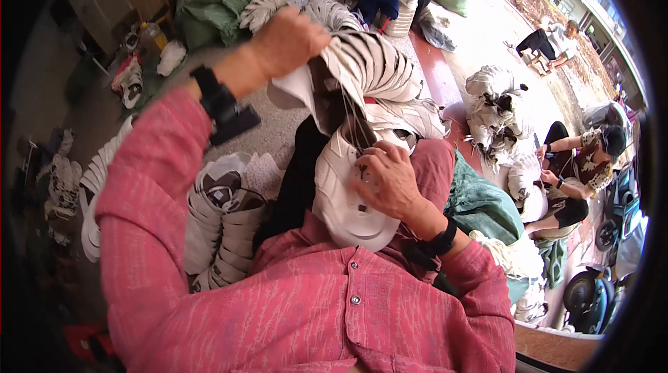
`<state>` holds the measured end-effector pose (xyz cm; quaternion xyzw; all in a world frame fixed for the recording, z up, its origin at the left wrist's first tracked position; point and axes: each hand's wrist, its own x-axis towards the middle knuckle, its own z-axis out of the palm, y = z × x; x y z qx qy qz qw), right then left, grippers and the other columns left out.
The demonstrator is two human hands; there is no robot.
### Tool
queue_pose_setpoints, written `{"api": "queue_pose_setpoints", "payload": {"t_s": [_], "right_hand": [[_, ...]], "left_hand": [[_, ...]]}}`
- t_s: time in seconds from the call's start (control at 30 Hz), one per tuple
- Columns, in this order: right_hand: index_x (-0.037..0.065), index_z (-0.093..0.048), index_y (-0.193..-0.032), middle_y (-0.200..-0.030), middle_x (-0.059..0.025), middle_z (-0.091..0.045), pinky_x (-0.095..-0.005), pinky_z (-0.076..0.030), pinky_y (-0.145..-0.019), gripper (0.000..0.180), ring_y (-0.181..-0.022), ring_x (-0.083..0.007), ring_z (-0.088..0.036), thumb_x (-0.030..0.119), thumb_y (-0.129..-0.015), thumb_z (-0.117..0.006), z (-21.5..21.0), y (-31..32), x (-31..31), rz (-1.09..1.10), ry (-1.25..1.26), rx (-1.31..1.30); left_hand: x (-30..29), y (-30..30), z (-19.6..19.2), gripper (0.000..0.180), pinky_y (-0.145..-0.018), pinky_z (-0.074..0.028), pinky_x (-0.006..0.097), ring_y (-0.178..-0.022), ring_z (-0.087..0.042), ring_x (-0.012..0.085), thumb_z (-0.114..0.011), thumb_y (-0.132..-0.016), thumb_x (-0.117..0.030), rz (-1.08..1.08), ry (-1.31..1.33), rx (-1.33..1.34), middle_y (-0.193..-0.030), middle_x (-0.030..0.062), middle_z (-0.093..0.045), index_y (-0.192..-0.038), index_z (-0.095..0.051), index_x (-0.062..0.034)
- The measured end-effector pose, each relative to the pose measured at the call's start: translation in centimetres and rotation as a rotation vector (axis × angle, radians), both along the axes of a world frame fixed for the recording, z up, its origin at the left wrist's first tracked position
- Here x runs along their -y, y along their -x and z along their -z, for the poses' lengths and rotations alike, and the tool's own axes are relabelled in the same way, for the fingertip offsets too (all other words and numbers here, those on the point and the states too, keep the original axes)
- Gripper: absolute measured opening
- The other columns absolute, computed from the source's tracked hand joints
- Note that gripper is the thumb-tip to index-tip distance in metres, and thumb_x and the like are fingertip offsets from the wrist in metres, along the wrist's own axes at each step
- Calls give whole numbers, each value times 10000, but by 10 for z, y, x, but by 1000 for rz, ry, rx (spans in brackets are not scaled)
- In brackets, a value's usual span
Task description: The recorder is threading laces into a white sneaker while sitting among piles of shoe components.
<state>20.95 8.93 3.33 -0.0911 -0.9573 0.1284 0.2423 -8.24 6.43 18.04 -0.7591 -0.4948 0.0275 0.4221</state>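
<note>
A white shoe upper (339,181) lies in my lap, its rounded toe end toward me and small holes in its face. My right hand (391,179) is closed on it, fingers bent over its upper right part. Thin pale threads (353,117) run from the upper up toward my raised left hand (292,37), which is a slightly blurred fist. The fist appears to grip the threads, though their ends are hidden. Just beyond it, a stack of nested white uppers (376,67) leans across my knees, and a dark inner lining shows below the fist.
More stacked uppers (229,234) stand at my left side. A green sack (226,8) is at the far left, and green cloth (480,195) lies right of my knee. A heap of uppers (495,108) separates me from a seated co-worker (581,164); other people sit farther off.
</note>
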Motion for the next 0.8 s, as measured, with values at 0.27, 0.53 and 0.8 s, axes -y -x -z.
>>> {"api": "queue_pose_setpoints", "payload": {"t_s": [0.27, 0.53, 0.8], "right_hand": [[121, -587, -1028, -1097, -66, -574, -448, -325, -974, 279, -1098, -284, -494, 158, -763, -665, 23, -7, -18, -92, 113, -145], [55, -600, -1046, -1122, -82, -578, -309, -420, -891, 218, -1064, -200, -533, 203, -890, -635, 33, 16, -67, 18, 828, -364], [9, -552, -944, -830, -76, -567, -308, -466, -709, 315, -785, -166, -550, 288, -880, -686, 15, 41, -60, 219, 1128, -197]], "left_hand": [[12, 92, 88, 102, -741, -468, 346, -762, -635, 218, -573, -735, -120, 58, -44, 159, -754, 42, -638, -781, -664, -114], [49, -5, 31, 325, -835, -463, 370, -943, -612, 266, -566, -771, -61, -43, 67, 406, -1014, 74, -641, -1086, -634, -99], [76, -132, 59, 259, -987, -446, 405, -1025, -596, 263, -565, -751, -115, 403, 221, 524, -1053, 122, -615, -977, -629, -8]]}}
